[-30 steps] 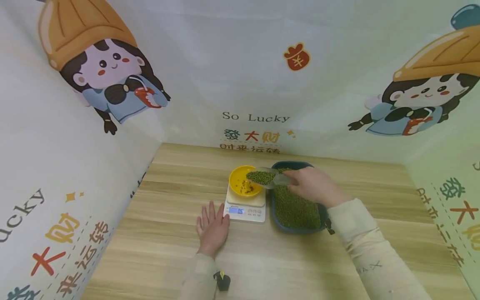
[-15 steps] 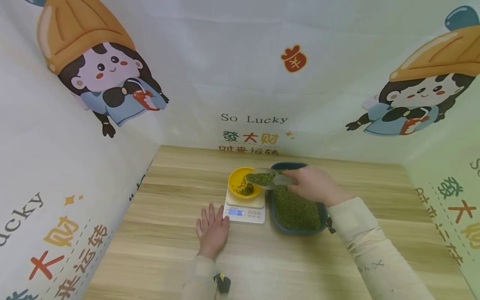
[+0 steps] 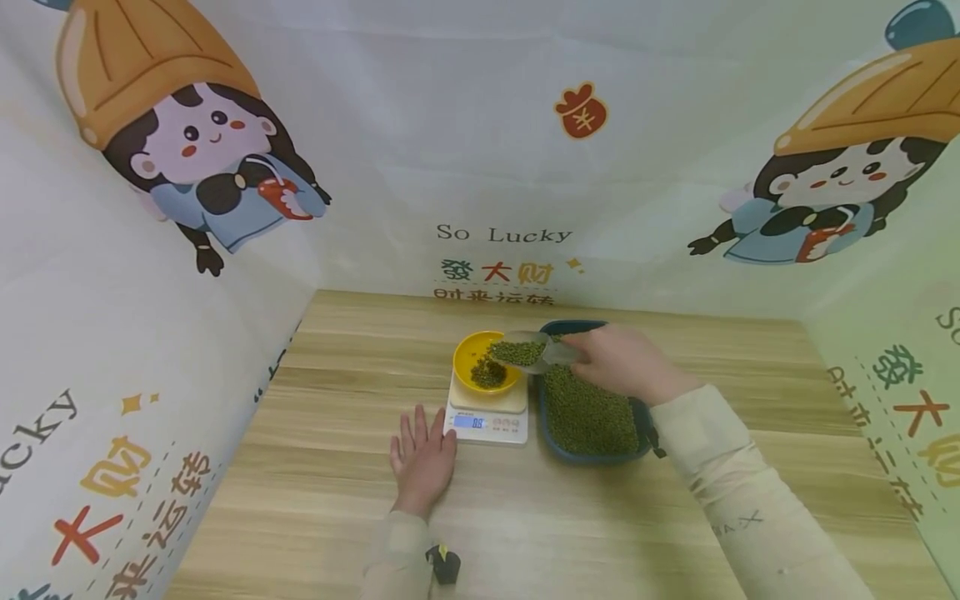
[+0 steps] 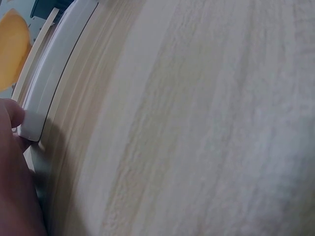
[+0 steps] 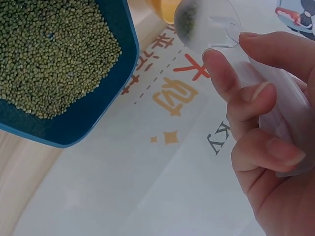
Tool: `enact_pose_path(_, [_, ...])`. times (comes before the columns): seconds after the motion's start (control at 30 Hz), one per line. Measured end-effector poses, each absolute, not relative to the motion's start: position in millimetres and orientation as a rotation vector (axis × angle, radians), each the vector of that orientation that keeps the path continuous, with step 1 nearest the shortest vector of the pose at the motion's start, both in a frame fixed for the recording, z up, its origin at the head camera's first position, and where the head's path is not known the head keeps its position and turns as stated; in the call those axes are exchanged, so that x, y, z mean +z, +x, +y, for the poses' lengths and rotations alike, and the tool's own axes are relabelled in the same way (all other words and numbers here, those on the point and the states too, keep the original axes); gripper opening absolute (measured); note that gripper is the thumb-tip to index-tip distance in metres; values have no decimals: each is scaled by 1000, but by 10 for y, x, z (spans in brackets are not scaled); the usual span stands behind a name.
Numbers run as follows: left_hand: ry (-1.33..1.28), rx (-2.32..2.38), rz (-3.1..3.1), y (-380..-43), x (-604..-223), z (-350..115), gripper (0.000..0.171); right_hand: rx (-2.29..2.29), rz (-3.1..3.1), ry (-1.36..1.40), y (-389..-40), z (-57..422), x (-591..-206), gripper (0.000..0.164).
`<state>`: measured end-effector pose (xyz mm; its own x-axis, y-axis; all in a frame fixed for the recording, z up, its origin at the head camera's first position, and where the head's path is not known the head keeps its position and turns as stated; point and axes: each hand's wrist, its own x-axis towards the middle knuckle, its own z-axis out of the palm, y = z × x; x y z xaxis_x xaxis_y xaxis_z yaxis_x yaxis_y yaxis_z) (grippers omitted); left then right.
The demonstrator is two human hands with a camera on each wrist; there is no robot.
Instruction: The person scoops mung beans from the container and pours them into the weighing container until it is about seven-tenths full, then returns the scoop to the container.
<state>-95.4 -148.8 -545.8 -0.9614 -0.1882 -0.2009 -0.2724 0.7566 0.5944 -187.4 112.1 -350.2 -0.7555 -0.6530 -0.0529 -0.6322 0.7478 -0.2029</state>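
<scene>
My right hand (image 3: 618, 358) grips the handle of a clear plastic scoop (image 5: 221, 22), its fingers curled round it in the right wrist view. Green mung beans (image 3: 525, 353) lie in the scoop, whose front reaches over the rim of a yellow bowl (image 3: 463, 367). A small heap of beans (image 3: 489, 373) sits inside that bowl. Under the bowl is a white kitchen scale (image 3: 491, 427) with a lit display. My left hand (image 3: 423, 468) rests on the table with fingers spread, its thumb touching the scale's near left corner.
A dark blue tub (image 5: 129, 49) full of mung beans (image 3: 588, 417) stands right of the scale, below my right forearm. The wooden table (image 3: 337, 375) is bounded by printed cloth walls (image 3: 390, 167) at the back and both sides.
Beans have fallen from the scoop, and the heap in the bowl has grown. The display has gone from about 0.6 to what looks like 0.8. Both hands stay nearly in place.
</scene>
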Motion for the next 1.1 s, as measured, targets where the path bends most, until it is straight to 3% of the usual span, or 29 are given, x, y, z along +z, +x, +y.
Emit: enact_pose_path(1.1, [-368,978,2823,-959,-5468,-1487,54,-192,2813,-1064,-1855,1085,-3484,41])
